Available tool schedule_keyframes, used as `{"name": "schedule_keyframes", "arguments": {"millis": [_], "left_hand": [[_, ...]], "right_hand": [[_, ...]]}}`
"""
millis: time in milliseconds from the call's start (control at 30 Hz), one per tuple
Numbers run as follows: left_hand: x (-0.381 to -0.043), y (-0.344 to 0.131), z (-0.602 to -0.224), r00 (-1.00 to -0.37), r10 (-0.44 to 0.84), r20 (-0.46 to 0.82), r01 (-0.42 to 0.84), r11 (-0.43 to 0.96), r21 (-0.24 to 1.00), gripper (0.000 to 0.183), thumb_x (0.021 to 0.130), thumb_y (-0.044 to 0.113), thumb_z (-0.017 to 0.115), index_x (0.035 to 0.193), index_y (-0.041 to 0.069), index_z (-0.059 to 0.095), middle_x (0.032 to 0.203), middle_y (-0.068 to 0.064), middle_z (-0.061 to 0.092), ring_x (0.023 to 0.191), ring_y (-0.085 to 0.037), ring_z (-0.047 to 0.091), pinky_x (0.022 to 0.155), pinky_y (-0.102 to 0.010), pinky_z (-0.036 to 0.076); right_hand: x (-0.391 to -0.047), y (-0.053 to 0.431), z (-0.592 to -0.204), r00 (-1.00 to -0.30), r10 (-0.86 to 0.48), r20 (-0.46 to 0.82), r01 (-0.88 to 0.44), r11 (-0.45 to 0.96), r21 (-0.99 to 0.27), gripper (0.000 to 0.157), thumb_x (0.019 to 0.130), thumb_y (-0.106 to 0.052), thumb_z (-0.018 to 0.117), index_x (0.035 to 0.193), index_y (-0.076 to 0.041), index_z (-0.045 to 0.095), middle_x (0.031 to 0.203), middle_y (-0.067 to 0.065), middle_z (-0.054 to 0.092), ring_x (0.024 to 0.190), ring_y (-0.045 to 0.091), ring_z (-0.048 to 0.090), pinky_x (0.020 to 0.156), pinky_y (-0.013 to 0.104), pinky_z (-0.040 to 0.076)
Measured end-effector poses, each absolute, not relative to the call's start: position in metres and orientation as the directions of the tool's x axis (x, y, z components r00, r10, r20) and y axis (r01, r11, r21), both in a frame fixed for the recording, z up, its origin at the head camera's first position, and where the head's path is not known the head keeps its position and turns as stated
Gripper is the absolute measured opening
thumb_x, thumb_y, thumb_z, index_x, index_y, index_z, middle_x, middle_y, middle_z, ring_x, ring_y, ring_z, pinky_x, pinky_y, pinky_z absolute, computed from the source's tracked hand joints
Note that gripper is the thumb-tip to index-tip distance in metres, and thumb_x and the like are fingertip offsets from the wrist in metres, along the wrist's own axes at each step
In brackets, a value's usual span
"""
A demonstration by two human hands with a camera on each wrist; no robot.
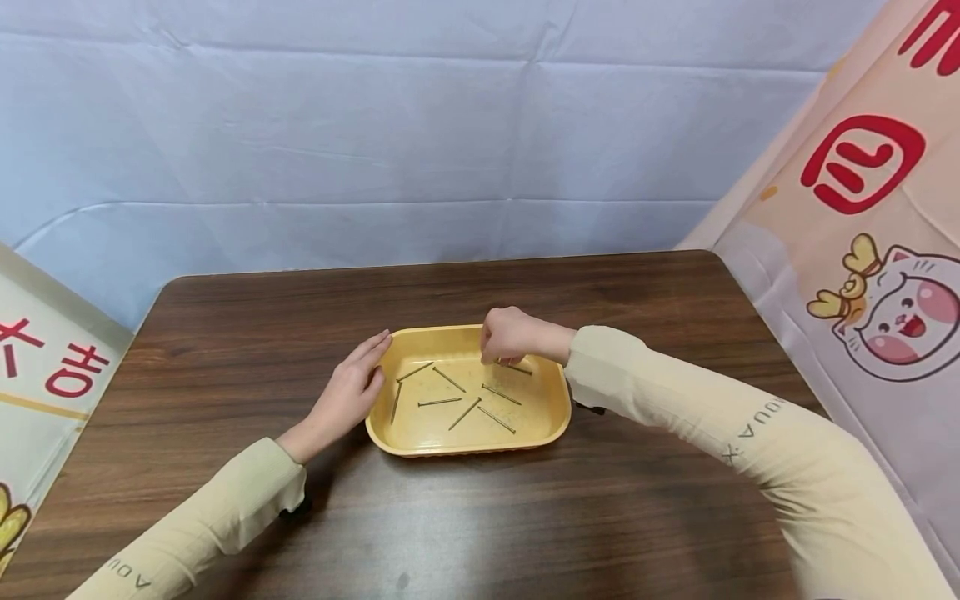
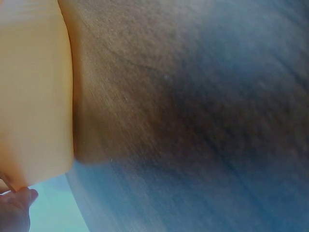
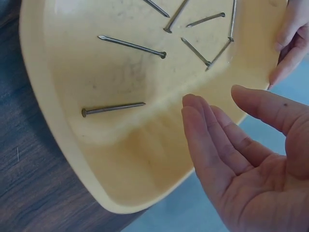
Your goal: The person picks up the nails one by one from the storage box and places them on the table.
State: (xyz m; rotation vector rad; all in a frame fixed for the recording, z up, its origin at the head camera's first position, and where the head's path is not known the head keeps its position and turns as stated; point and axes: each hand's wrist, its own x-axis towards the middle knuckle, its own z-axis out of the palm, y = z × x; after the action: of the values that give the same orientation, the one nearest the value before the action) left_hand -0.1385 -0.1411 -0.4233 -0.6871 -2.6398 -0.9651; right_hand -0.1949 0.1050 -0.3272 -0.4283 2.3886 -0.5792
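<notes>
My left hand (image 1: 352, 387) rests at the left rim of a yellow plastic tray (image 1: 450, 451), its fingers stretched along the far-left corner. In the left wrist view, fingers (image 2: 15, 210) show beside the tray's corner. Over the tray's far right part hovers my right hand (image 3: 241, 154), palm in sight, a gap between thumb and fingers with nothing in it. Several metal nails lie scattered on the tray floor. One nail (image 3: 113, 109) is apart from the others, just below my right hand in the head view; another nail (image 3: 133, 47) lies farther in.
The tray stands on a dark wood-grain table (image 1: 465, 525). Pale blue cloth (image 1: 412, 150) hangs behind the table's far edge. At the right side hangs a printed banner (image 1: 862, 275) with red characters and a cartoon face; part of another printed banner (image 1: 45, 367) shows at left.
</notes>
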Motion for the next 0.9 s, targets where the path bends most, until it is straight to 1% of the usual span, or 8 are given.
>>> {"name": "schedule_keyframes", "arguments": {"millis": [67, 167, 233, 400, 600, 667, 767, 900], "left_hand": [[-0.139, -0.141, -0.423, -0.858, 0.344, 0.381, 0.509, 0.67, 0.541, 0.044, 0.084, -0.007, 0.048, 0.127, -0.01, 0.046, 0.133, -0.022, 0.045, 0.119, -0.031, 0.046, 0.091, -0.042, 0.043], [-0.139, -0.141, -0.424, -0.859, 0.345, 0.378, 0.507, 0.67, 0.542, 0.044, 0.084, -0.007, 0.048, 0.127, -0.01, 0.046, 0.133, -0.022, 0.045, 0.12, -0.031, 0.045, 0.091, -0.042, 0.043], [-0.139, -0.141, -0.424, -0.86, 0.345, 0.375, 0.506, 0.67, 0.543, 0.043, 0.084, -0.007, 0.048, 0.128, -0.01, 0.046, 0.133, -0.021, 0.045, 0.12, -0.031, 0.045, 0.091, -0.042, 0.043], [-0.139, -0.141, -0.424, -0.861, 0.345, 0.374, 0.505, 0.67, 0.544, 0.043, 0.085, -0.007, 0.048, 0.128, -0.01, 0.046, 0.133, -0.021, 0.045, 0.12, -0.031, 0.045, 0.092, -0.043, 0.042], [-0.139, -0.141, -0.424, -0.86, 0.343, 0.379, 0.507, 0.67, 0.543, 0.043, 0.084, -0.007, 0.048, 0.128, -0.01, 0.046, 0.133, -0.021, 0.045, 0.12, -0.031, 0.045, 0.092, -0.043, 0.042], [-0.139, -0.141, -0.424, -0.857, 0.343, 0.384, 0.51, 0.668, 0.541, 0.044, 0.084, -0.007, 0.048, 0.127, -0.01, 0.046, 0.133, -0.022, 0.045, 0.12, -0.031, 0.045, 0.093, -0.043, 0.042], [-0.139, -0.141, -0.425, -0.855, 0.345, 0.388, 0.514, 0.666, 0.54, 0.044, 0.084, -0.008, 0.049, 0.127, -0.01, 0.046, 0.132, -0.022, 0.045, 0.12, -0.031, 0.045, 0.092, -0.043, 0.042], [-0.139, -0.141, -0.425, -0.854, 0.347, 0.388, 0.515, 0.665, 0.54, 0.043, 0.084, -0.007, 0.048, 0.127, -0.01, 0.046, 0.133, -0.022, 0.045, 0.12, -0.031, 0.045, 0.092, -0.043, 0.042]], "right_hand": [[-0.195, 0.104, -0.329, -0.739, -0.439, -0.511, -0.167, 0.854, -0.492, 0.013, 0.077, -0.002, 0.056, 0.078, -0.001, 0.068, 0.06, 0.009, 0.06, 0.042, 0.008, 0.042, 0.044, 0.021, 0.04], [-0.195, 0.103, -0.333, -0.734, -0.437, -0.52, -0.173, 0.861, -0.479, 0.016, 0.074, 0.001, 0.052, 0.075, 0.002, 0.068, 0.057, 0.01, 0.058, 0.04, 0.008, 0.038, 0.04, 0.02, 0.033], [-0.195, 0.102, -0.336, -0.738, -0.43, -0.52, -0.169, 0.864, -0.474, 0.016, 0.072, 0.003, 0.05, 0.07, 0.001, 0.066, 0.055, 0.009, 0.057, 0.04, 0.009, 0.04, 0.039, 0.019, 0.034], [-0.194, 0.102, -0.34, -0.743, -0.428, -0.514, -0.176, 0.866, -0.468, 0.018, 0.068, 0.005, 0.047, 0.055, -0.004, 0.055, 0.048, 0.004, 0.05, 0.04, 0.009, 0.041, 0.038, 0.019, 0.035], [-0.193, 0.1, -0.343, -0.743, -0.435, -0.509, -0.2, 0.869, -0.452, 0.019, 0.067, 0.007, 0.046, 0.053, -0.005, 0.054, 0.046, 0.003, 0.047, 0.038, 0.009, 0.039, 0.038, 0.019, 0.034], [-0.192, 0.099, -0.344, -0.741, -0.429, -0.516, -0.203, 0.876, -0.437, 0.022, 0.066, 0.008, 0.045, 0.05, -0.007, 0.051, 0.046, 0.004, 0.047, 0.037, 0.009, 0.038, 0.038, 0.02, 0.033], [-0.191, 0.098, -0.346, -0.732, -0.427, -0.531, -0.211, 0.883, -0.42, 0.03, 0.065, 0.009, 0.043, 0.044, -0.012, 0.041, 0.045, 0.004, 0.044, 0.036, 0.009, 0.033, 0.038, 0.02, 0.028], [-0.19, 0.098, -0.348, -0.723, -0.439, -0.533, -0.217, 0.877, -0.428, 0.036, 0.064, 0.012, 0.039, 0.042, -0.015, 0.032, 0.04, 0.001, 0.037, 0.037, 0.008, 0.026, 0.039, 0.02, 0.021]]}}
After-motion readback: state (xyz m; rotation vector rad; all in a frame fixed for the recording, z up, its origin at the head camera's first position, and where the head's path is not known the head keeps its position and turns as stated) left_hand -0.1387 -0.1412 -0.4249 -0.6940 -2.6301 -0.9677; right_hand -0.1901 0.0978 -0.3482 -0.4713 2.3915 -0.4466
